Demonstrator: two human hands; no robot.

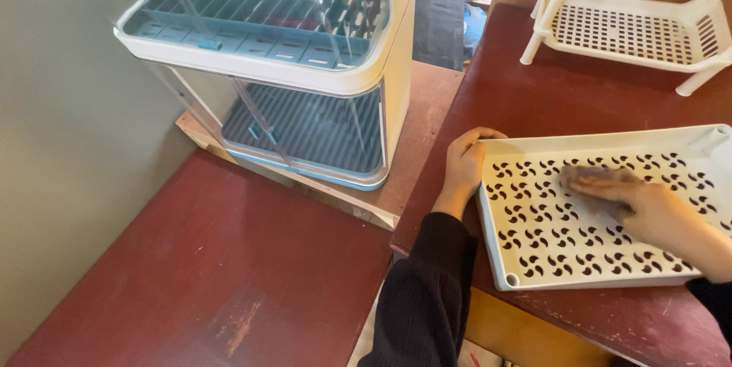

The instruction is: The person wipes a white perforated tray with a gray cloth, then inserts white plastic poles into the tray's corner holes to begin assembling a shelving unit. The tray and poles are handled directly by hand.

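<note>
From the head view, a cream perforated tray [602,211] lies flat at the near edge of the dark red desk [549,100]. The left hand [465,165] is clenched on the tray's far left corner. The right hand [648,211] presses a blurred brown cloth [598,180] onto the tray's surface. A white shelf rack [633,28] stands toward the far edge, and a lidded dish cabinet [305,70] sits off to the left.

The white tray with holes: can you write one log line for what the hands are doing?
left hand: grips tray corner | right hand: presses dark cloth on perforated white tray | tray: flat on red-brown table
</note>
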